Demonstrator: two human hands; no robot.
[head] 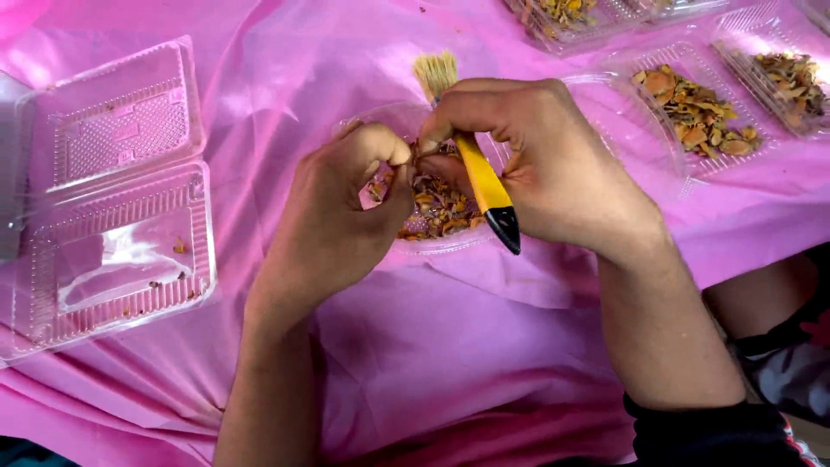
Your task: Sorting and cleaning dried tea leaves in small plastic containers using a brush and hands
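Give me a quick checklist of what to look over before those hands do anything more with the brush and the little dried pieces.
1. Brush held firmly in the right hand: ok, bristles pointing away from the person.
2. Small piece pinched by the left hand: cannot tell, the fingers hide it.
3. Clear tray of dried pieces sits under both hands: ok.
4. Open clamshell box at left is nearly empty: ok, only crumbs inside.
5. Filled trays at upper right lie apart from the hands: ok.
6. Pink cloth lies flat: not ok, wrinkled.

Glossy pink cloth [450, 346] draped over the table, brightly lit
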